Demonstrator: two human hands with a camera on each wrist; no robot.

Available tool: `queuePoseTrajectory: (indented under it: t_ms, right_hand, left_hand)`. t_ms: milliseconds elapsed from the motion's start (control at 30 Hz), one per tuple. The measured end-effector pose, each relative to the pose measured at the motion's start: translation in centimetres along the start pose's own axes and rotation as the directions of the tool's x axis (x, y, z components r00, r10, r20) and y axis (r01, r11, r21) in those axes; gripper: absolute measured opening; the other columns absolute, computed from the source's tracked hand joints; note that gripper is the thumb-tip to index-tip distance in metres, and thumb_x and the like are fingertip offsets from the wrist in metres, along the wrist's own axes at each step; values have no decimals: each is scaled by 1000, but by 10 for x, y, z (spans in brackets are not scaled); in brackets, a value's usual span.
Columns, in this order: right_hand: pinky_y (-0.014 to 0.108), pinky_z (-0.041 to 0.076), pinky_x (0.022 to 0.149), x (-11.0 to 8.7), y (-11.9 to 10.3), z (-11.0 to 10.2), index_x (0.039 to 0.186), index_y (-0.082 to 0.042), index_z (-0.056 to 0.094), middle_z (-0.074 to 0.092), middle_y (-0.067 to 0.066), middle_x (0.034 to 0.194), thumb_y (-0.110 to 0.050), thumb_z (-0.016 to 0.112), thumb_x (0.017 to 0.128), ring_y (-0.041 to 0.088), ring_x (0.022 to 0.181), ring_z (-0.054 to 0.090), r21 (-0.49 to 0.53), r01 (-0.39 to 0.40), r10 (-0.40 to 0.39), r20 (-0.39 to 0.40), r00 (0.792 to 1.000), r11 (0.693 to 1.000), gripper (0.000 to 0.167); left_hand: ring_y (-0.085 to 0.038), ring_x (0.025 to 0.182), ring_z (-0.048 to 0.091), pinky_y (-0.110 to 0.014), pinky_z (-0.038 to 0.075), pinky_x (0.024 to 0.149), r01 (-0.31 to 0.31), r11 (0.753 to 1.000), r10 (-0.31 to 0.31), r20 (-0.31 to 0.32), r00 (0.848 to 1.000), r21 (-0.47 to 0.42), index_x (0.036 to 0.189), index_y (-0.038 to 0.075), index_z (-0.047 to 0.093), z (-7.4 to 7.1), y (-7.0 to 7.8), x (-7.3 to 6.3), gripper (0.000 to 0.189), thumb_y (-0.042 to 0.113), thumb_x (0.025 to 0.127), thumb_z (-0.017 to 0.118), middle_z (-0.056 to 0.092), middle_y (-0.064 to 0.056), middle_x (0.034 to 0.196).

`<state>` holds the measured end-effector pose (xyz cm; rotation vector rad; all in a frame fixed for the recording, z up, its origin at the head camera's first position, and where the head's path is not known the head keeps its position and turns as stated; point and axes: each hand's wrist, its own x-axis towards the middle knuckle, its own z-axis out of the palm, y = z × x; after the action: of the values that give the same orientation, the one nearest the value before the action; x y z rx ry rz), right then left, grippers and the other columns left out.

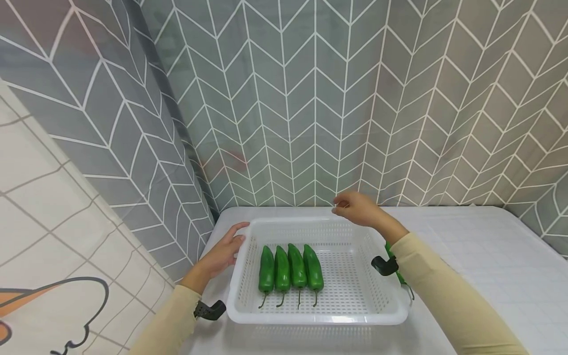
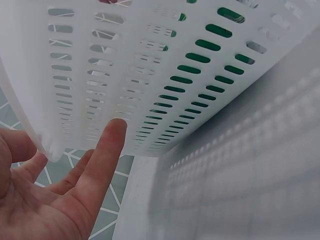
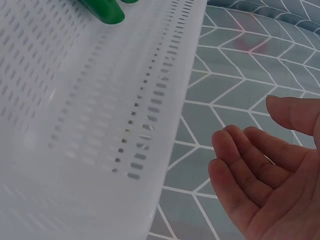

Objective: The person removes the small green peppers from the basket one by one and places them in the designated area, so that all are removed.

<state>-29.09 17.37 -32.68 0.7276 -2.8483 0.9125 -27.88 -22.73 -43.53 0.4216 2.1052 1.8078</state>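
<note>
A white perforated plastic basket (image 1: 319, 319) stands on the table. Several long green peppers (image 1: 266, 272) lie side by side in its left half, stems toward the near side. My left hand (image 1: 225, 250) is at the basket's left side, its fingers extended. In the left wrist view, one fingertip (image 2: 118, 126) meets the slotted wall, with the thumb near the rim. Beyond the basket's back right corner hovers my right hand (image 1: 358, 208). The right wrist view shows its fingers loosely bent, palm bare, and a gap between them and the rim (image 3: 170, 150).
Outside the basket's right wall lies more green pepper (image 1: 388, 248), partly hidden by my right sleeve (image 1: 437, 291). The white table (image 1: 501, 256) extends to the right. A grey chevron-patterned curtain (image 1: 301, 108) hangs along the table's back edge and the left.
</note>
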Motion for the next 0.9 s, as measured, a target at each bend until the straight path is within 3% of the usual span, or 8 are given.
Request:
queuePoseTrajectory:
  t_ms: [367, 900]
  right_hand:
    - [50, 54, 85, 5, -2, 19, 119, 11, 65, 70, 20, 104, -14, 64, 97, 35, 97, 67, 37, 7, -8, 41, 999, 999, 34]
    - [46, 56, 82, 8, -3, 39, 121, 10, 64, 70, 18, 105, -16, 65, 98, 30, 93, 68, 38, -29, 24, 115, 993, 999, 35]
  left_hand:
    - [-33, 126, 57, -49, 56, 89, 12, 1000, -12, -13, 1000, -8, 159, 23, 20, -1, -1, 1, 47, 23, 114, 32, 46, -23, 146]
    - [-33, 125, 57, -49, 56, 88, 5, 1000, -5, -12, 1000, -5, 159, 21, 19, 0, -2, 0, 48, 27, 114, 33, 46, -24, 146]
